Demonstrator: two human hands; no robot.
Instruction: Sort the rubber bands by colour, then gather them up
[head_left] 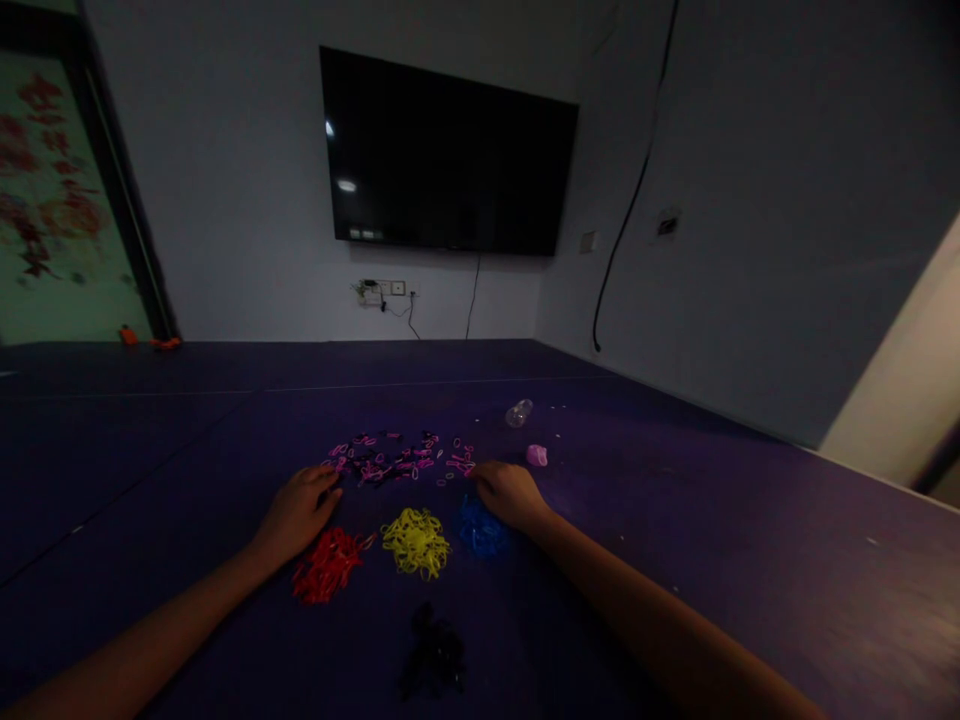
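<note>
My left hand [300, 508] rests on the table above the red pile of small bands [328, 565], its fingers apart at the left edge of scattered pink and black bands [386, 462]. On the right, my right hand [510, 492] lies palm down just beside the blue pile [482, 528], fingertips near some pink bands; whether it pinches one is too small to tell. Between the hands sits a yellow pile [417, 543]. A black pile [433, 652] lies nearest to me.
Beyond my right hand are a pink lump [536, 455] and a clear plastic piece [519, 413] on the purple table [675, 500]. Orange objects [165, 343] stand at the far left edge. A screen [450, 155] hangs on the wall.
</note>
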